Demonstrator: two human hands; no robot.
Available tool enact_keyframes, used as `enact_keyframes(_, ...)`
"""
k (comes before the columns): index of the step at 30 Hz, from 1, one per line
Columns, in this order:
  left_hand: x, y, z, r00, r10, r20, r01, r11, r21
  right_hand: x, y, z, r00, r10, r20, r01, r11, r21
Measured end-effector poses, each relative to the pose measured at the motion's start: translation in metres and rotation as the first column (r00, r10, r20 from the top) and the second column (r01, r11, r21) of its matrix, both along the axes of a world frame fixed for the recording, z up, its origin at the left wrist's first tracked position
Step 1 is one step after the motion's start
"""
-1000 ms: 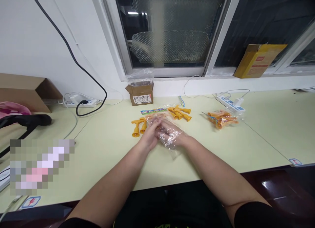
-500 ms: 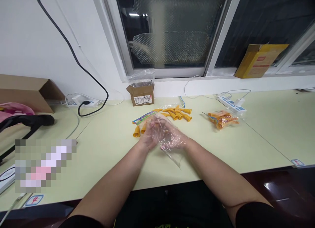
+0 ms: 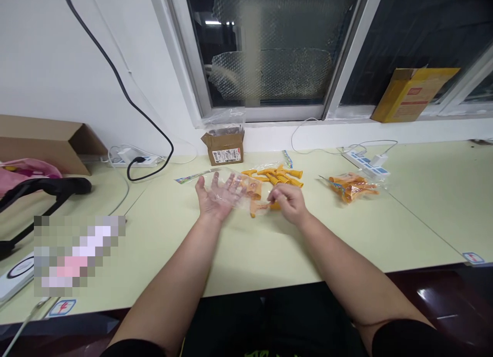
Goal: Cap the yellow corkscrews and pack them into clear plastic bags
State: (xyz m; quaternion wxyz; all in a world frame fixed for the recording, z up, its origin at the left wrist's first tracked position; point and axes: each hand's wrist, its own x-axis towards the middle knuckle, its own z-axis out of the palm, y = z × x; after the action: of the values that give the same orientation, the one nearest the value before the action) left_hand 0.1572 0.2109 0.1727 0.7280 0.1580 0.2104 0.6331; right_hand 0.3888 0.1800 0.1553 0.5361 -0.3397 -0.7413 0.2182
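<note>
My left hand (image 3: 219, 196) is open, its palm up and its fingers spread. A clear plastic bag (image 3: 215, 173) with a printed blue-green header strip lies over or against those fingers; I cannot tell whether they are inside it. My right hand (image 3: 289, 204) is closed, its fingertips pinching the right end of the bag. Between my hands, several orange horn-shaped plastic pieces (image 3: 254, 191) show through or under the film. Another orange piece is partly hidden beneath my right hand. Just beyond lies a loose pile of similar orange pieces (image 3: 283, 177).
To the right lies a clear bag filled with orange pieces (image 3: 352, 186), near a power strip (image 3: 365, 163). A small cardboard box (image 3: 224, 146) stands by the wall. Leftward are another power strip (image 3: 144, 162), a black cable (image 3: 144, 115) and a black strap-like frame (image 3: 57, 187).
My hands have moved apart from being together in the crumpled film. My left hand has spread open, my right hand has closed on the bag's end, and the bag is stretched between them.
</note>
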Motion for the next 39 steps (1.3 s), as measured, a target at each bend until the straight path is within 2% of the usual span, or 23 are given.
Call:
enact_keyframes(2, -0.004, 0.002, 0.002, 0.998, 0.060, 0.031, -0.060, 0.998, -0.015, 0.010, 0.006, -0.001, 0.989, -0.146, 0.000, 0.145, 0.988, -0.048)
enact_keyframes(3, -0.005, 0.002, 0.003, 0.996, 0.075, 0.040, -0.074, 0.997, -0.025, 0.014, 0.008, -0.003, 0.987, -0.143, 0.073, 0.148, 0.986, -0.073)
enact_keyframes(6, -0.006, 0.003, 0.003, 0.997, 0.057, 0.047, -0.055, 0.998, -0.042, 0.015, 0.013, -0.008, 0.918, 0.028, 0.395, 0.039, 0.986, -0.162)
enact_keyframes(8, -0.006, 0.003, 0.002, 0.999, 0.028, 0.040, -0.026, 0.999, -0.044, 0.011, 0.014, -0.012, 0.850, 0.107, 0.516, 0.013, 0.974, -0.225)
enact_keyframes(10, -0.007, 0.004, 0.000, 0.999, 0.017, 0.041, -0.015, 0.999, -0.046, 0.007, 0.014, -0.015, 0.822, 0.117, 0.557, 0.033, 0.967, -0.252)
enact_keyframes(13, -0.009, 0.005, -0.002, 0.998, 0.025, 0.063, -0.021, 0.998, -0.064, 0.003, 0.014, -0.017, 0.786, 0.085, 0.612, 0.060, 0.975, -0.212)
enact_keyframes(17, -0.010, 0.006, -0.003, 0.996, 0.021, 0.086, -0.013, 0.996, -0.090, 0.012, 0.016, -0.014, 0.762, 0.070, 0.644, 0.096, 0.971, -0.218)
enact_keyframes(20, -0.009, 0.005, -0.003, 0.989, 0.015, 0.145, -0.003, 0.996, -0.086, 0.025, 0.023, -0.010, 0.875, 0.012, 0.484, 0.131, 0.956, -0.262)
enact_keyframes(22, -0.007, 0.003, -0.002, 0.985, 0.026, 0.169, -0.013, 0.997, -0.074, 0.033, 0.027, -0.006, 0.967, -0.124, 0.224, 0.183, 0.946, -0.269)
enact_keyframes(23, -0.007, 0.003, -0.001, 0.985, 0.033, 0.168, -0.021, 0.997, -0.073, 0.035, 0.029, -0.003, 0.978, -0.199, 0.055, 0.207, 0.939, -0.273)
enact_keyframes(25, -0.005, 0.003, -0.001, 0.988, 0.058, 0.141, -0.047, 0.996, -0.081, 0.036, 0.028, 0.004, 0.921, -0.275, -0.275, 0.193, 0.937, -0.290)
enact_keyframes(28, -0.002, 0.003, 0.000, 0.987, 0.143, 0.073, -0.137, 0.987, -0.080, 0.031, 0.018, 0.017, 0.807, -0.183, -0.561, 0.018, 0.958, -0.287)
enact_keyframes(30, 0.000, 0.002, 0.001, 0.979, 0.197, 0.047, -0.193, 0.979, -0.065, 0.023, 0.009, 0.022, 0.770, -0.084, -0.632, -0.119, 0.955, -0.272)
enact_keyframes(32, 0.003, 0.001, 0.002, 0.977, 0.208, 0.049, -0.205, 0.977, -0.066, 0.015, 0.001, 0.023, 0.764, 0.018, -0.645, -0.253, 0.928, -0.274)
enact_keyframes(36, 0.010, -0.002, 0.002, 0.981, 0.186, 0.055, -0.180, 0.979, -0.091, 0.004, -0.007, 0.019, 0.811, 0.200, -0.549, -0.436, 0.833, -0.341)
enact_keyframes(39, 0.012, -0.003, -0.001, 0.987, 0.150, 0.049, -0.147, 0.987, -0.069, 0.001, -0.010, 0.017, 0.814, 0.320, -0.485, -0.538, 0.730, -0.422)
